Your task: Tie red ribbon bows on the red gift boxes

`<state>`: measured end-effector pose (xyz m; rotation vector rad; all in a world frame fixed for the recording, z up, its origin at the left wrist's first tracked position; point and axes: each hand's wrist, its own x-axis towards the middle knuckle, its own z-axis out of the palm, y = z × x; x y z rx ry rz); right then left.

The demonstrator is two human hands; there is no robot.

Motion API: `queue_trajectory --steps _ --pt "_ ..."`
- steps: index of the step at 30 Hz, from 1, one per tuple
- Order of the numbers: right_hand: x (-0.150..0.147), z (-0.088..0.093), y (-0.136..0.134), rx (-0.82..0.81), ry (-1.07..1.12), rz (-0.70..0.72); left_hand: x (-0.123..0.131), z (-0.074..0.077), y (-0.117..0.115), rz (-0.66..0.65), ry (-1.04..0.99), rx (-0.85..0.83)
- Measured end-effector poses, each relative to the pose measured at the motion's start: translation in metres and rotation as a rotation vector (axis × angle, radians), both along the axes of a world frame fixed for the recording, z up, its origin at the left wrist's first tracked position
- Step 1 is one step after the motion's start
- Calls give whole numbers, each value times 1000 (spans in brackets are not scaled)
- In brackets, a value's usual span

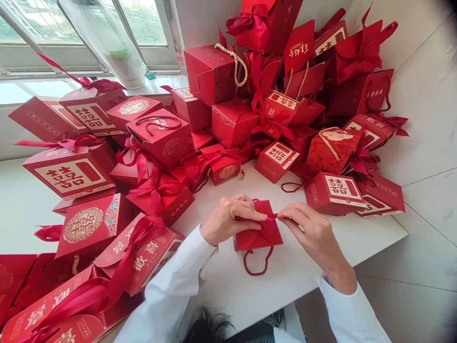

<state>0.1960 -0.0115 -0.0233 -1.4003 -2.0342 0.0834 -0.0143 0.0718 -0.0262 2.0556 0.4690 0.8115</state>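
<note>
A small red gift box (263,238) with overlapping curved flaps stands on the white table right in front of me. My left hand (233,219) grips it from its left side, thumb and index finger pressed on the top. A short piece of red ribbon (273,216) runs from the left index fingertip to my right hand (312,233), which pinches its end between thumb and fingers. Toward me, a dark red twisted cord handle (259,272) loops out of the box onto the table. The far side of the box and some left fingers are hidden.
Many red gift boxes, such as a box with a rope handle (162,138), are piled behind and left. More boxes with ribbons (128,257) lie near my left arm. A vase in clear wrap (117,62) stands on the windowsill. The table edge (374,248) slants at right, beside a tiled wall.
</note>
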Motion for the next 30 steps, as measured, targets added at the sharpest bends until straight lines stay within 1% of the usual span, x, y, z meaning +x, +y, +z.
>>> queue_trajectory --steps 3,6,10,13,16,19,20,22,24,27,30 --pt "1 2 2 -31 91 10 0 1 1 -53 -10 -15" --pt "-1 3 5 -62 154 15 0 2 1 -62 5 -10" --pt "-4 5 11 -108 192 18 0 4 0 -97 16 19" --pt "-6 7 15 -100 194 22 0 6 0 -136 46 34" --pt "-6 12 17 -114 194 96 0 7 0 -141 59 30" --pt "-5 15 18 -216 228 187 0 6 0 -136 59 26" --pt "-5 15 18 -242 251 179 0 6 1 -136 59 25" --pt "-5 13 19 -256 287 116 0 5 1 -133 50 24" --pt "-6 11 21 -259 271 66 0 5 1 -131 34 26" --pt "-8 8 24 -296 212 61 0 5 1 -132 13 31" --pt "-9 9 26 -346 226 30 0 4 1 -126 7 29"
